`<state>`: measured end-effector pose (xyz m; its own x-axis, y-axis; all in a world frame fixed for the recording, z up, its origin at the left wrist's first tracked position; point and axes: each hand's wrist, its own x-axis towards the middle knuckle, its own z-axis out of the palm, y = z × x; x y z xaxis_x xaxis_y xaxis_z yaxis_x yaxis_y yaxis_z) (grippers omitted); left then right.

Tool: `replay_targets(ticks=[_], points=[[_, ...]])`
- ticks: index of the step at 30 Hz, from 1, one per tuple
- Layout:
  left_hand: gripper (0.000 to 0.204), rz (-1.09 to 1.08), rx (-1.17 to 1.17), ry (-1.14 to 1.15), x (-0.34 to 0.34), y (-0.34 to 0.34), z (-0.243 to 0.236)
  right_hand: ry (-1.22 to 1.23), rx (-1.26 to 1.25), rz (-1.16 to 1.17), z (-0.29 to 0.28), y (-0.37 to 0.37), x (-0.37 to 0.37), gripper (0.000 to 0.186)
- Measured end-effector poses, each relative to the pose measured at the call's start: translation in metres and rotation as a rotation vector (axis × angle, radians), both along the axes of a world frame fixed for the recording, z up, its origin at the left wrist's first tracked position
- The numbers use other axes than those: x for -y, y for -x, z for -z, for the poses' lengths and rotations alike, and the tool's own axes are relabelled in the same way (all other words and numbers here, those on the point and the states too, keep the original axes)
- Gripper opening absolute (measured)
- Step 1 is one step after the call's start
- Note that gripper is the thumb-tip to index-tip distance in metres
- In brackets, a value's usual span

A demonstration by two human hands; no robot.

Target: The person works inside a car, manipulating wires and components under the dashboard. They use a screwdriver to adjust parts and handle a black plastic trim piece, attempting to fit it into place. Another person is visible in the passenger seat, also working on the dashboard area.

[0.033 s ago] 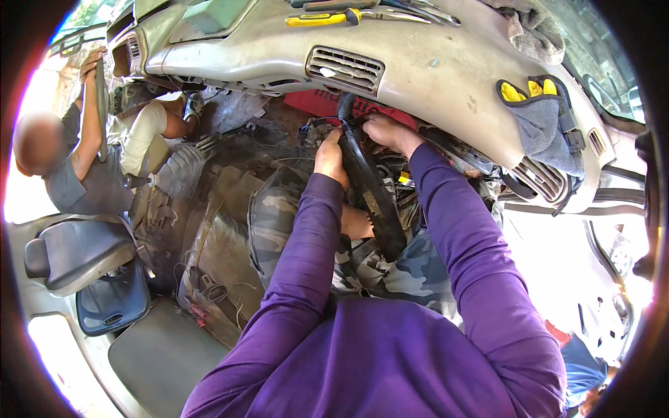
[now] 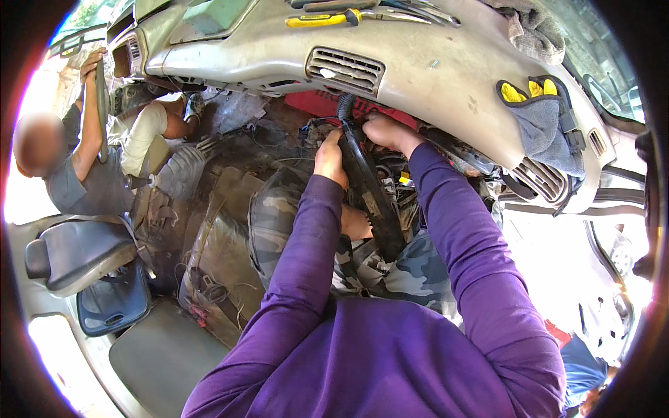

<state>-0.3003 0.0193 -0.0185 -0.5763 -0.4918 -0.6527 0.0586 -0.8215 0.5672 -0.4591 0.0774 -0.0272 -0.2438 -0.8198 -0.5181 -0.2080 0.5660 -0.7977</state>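
A long black plastic duct slants down from below the dashboard toward my lap, with a ribbed grey hose at its upper end. My left hand is closed on the duct's left edge, thumb pointing up along it. Close to the duct's top on the other side, my right hand is curled into a fist under the dashboard edge. Its fingertips are turned away, so what it grips cannot be seen. Behind both hands lies a red panel or sheet. Loose wiring shows to the right of the duct.
Over my hands runs the beige dashboard, carrying yellow-handled pliers, other tools and grey-yellow gloves. On the left another person sits in the cab, holding a steering wheel. A gear lever boot stands between us.
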Motion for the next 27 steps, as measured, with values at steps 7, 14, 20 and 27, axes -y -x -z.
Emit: replay_targets(ticks=[7,14,20,27], points=[[0.023,0.01,0.04,0.395,-0.006,-0.011,-0.01,0.161,-0.806,0.137,-0.038,-0.01,-0.035,0.039],[0.034,-0.079,0.116,0.676,-0.024,-0.001,0.013,0.516,-0.501,-0.065,-0.075,-0.031,-0.048,0.027],[0.032,-0.169,-0.119,0.462,-0.037,-0.001,0.019,0.795,-0.467,-0.177,-0.032,-0.042,-0.016,0.037],[0.037,-0.19,0.025,-0.073,-0.013,-0.002,0.018,0.322,-0.614,0.077,-0.022,-0.005,-0.025,0.029]])
